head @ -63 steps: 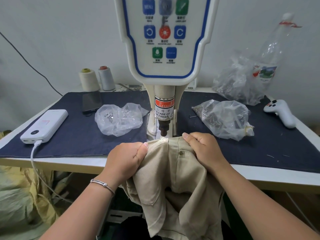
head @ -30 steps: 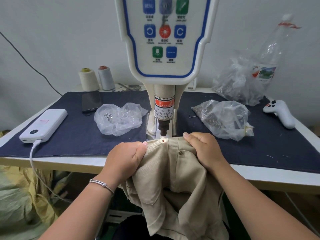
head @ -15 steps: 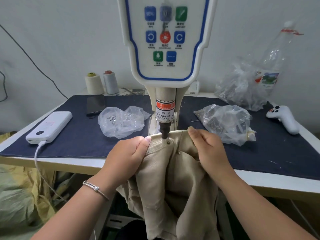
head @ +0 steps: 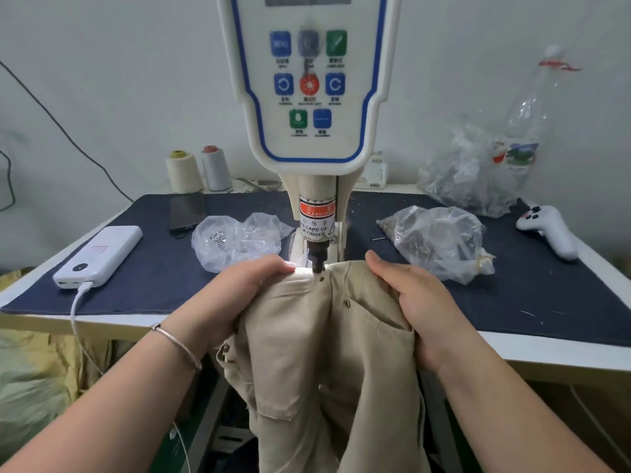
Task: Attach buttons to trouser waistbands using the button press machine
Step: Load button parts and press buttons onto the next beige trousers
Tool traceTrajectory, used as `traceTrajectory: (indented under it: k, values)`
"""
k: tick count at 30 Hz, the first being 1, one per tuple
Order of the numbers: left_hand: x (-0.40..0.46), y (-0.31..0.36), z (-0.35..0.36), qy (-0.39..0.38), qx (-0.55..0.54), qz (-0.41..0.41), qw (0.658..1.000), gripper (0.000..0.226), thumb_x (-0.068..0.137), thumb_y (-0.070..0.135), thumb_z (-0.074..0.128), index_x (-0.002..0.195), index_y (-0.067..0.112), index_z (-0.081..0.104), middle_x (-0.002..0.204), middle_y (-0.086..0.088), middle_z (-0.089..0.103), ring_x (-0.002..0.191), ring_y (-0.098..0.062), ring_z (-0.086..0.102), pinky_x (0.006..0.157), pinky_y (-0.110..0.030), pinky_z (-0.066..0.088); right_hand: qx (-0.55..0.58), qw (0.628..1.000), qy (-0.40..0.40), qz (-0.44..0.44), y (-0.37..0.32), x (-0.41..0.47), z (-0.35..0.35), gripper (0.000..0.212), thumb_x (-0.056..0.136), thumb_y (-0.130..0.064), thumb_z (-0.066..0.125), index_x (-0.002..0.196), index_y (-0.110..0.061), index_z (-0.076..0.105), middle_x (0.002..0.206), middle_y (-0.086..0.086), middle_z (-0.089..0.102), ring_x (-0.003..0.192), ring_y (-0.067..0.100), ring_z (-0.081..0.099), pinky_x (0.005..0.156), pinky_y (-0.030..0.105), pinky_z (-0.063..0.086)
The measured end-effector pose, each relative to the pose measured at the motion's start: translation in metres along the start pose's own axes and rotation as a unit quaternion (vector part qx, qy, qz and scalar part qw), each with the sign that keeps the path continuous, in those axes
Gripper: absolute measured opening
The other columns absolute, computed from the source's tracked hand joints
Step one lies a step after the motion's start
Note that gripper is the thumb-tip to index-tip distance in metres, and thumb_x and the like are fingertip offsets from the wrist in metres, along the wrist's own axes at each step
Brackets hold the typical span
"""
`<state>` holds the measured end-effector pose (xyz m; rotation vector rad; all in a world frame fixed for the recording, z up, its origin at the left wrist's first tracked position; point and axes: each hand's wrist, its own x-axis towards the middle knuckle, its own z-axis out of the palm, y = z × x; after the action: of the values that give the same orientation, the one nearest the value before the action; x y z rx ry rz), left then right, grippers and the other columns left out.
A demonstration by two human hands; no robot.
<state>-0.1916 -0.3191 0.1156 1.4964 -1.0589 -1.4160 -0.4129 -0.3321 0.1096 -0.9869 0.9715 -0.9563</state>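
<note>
while both hands, left hand [head: 239, 295] and right hand [head: 416, 302], grip the trouser waistband [head: 307, 285], the punch [head: 317, 259] presses down; next likely calls for steady fabric.

i'm looking at a plain white wall [head: 119, 80] behind the bench, evenly lit, with a thin dark cable [head: 65, 131] running slantwise down it on the left. the table [head: 546, 356] has a pale top and a light front edge, and a dark navy cloth mat [head: 164, 278] covers most of its surface. under the table on the left i see a heap of yellowish-green fabric [head: 34, 377]; beneath the middle it's dark, with a bit of metal frame [head: 205, 428] showing, and i can't make out the floor itself
</note>
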Motion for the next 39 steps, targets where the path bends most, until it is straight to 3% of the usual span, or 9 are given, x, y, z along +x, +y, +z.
traceTrajectory:
  k: [5,9,13,19,24,29,34,36,39]
  values:
    - [-0.026,0.000,-0.015,-0.076,0.024,-0.068,0.995,0.026,0.059,0.033,0.080,0.077,0.014,0.081,0.085,-0.011,0.076,0.071,-0.019,0.071,0.065,-0.025,0.054,0.037,0.985,-0.100,0.134,-0.006,-0.018,-0.018,0.037,0.070,-0.027,0.073,0.094,0.002,0.076,0.093,0.018,0.073,0.080,0.026,0.071,0.075,0.033,0.059]
    - [-0.055,0.005,-0.022,-0.156,-0.007,-0.091,0.984,0.047,0.058,0.032,0.081,0.094,0.000,0.079,0.095,-0.020,0.076,0.080,-0.025,0.074,0.069,-0.028,0.059,0.000,0.982,-0.144,0.121,-0.006,-0.041,-0.023,0.032,0.072,-0.027,0.072,0.085,0.002,0.076,0.085,0.019,0.073,0.072,0.023,0.072,0.066,0.028,0.057]
    - [-0.085,0.017,-0.018,-0.160,-0.012,-0.086,0.983,0.059,0.047,0.031,0.080,0.095,-0.003,0.078,0.100,-0.025,0.074,0.080,-0.030,0.075,0.066,-0.030,0.061,-0.024,0.985,-0.149,0.081,-0.021,-0.065,-0.025,0.055,0.070,-0.031,0.082,0.096,0.015,0.066,0.088,0.025,0.067,0.073,0.030,0.065,0.067,0.032,0.053]
    - [-0.124,0.035,-0.017,-0.218,0.049,-0.009,0.975,0.055,0.047,0.036,0.093,0.085,-0.001,0.079,0.086,-0.021,0.076,0.072,-0.026,0.075,0.062,-0.027,0.058,-0.061,0.984,-0.165,0.030,-0.041,-0.107,-0.027,0.071,0.065,-0.039,0.081,0.088,0.020,0.050,0.082,0.025,0.053,0.069,0.030,0.049,0.059,0.029,0.041]
    - [-0.134,0.046,-0.022,-0.362,0.078,0.040,0.928,0.047,0.082,0.023,0.082,0.114,-0.007,0.066,0.102,-0.021,0.073,0.088,-0.028,0.072,0.080,-0.033,0.060,-0.101,0.975,-0.194,-0.042,-0.051,-0.126,-0.029,0.042,0.056,-0.022,0.088,0.077,0.003,0.062,0.074,0.020,0.063,0.062,0.024,0.062,0.057,0.025,0.052]
    - [-0.140,0.066,-0.024,-0.369,0.167,0.110,0.908,0.049,0.080,0.026,0.084,0.116,-0.003,0.067,0.103,-0.025,0.072,0.089,-0.033,0.070,0.079,-0.035,0.059,-0.237,0.943,-0.205,-0.114,-0.078,-0.137,-0.036,0.028,0.056,-0.007,0.087,0.070,-0.013,0.063,0.069,0.012,0.063,0.062,0.019,0.064,0.054,0.023,0.053]
    - [-0.151,0.099,-0.013,-0.384,0.147,0.161,0.897,0.021,0.087,0.025,0.076,0.098,0.007,0.073,0.086,-0.007,0.072,0.076,-0.015,0.070,0.067,-0.021,0.057,-0.365,0.877,-0.276,-0.145,-0.116,-0.141,-0.023,0.054,0.065,-0.052,0.081,0.103,-0.015,0.070,0.098,0.010,0.072,0.087,0.029,0.069,0.075,0.032,0.052]
    - [-0.150,0.110,0.004,-0.374,0.137,0.200,0.895,0.013,0.089,0.021,0.067,0.095,0.012,0.074,0.083,-0.004,0.071,0.073,-0.013,0.069,0.066,-0.020,0.056,-0.356,0.872,-0.303,-0.149,-0.124,-0.138,-0.010,0.062,0.070,-0.055,0.076,0.114,-0.013,0.067,0.112,0.013,0.071,0.103,0.028,0.067,0.088,0.034,0.053]
    - [-0.146,0.126,0.020,-0.359,0.150,0.227,0.893,0.017,0.084,0.022,0.067,0.096,0.013,0.074,0.084,-0.004,0.072,0.071,-0.013,0.069,0.063,-0.020,0.056,-0.276,0.897,-0.315,-0.142,-0.130,-0.134,0.005,0.027,0.073,-0.032,0.079,0.093,-0.015,0.077,0.087,0.007,0.074,0.078,0.016,0.071,0.069,0.023,0.057]
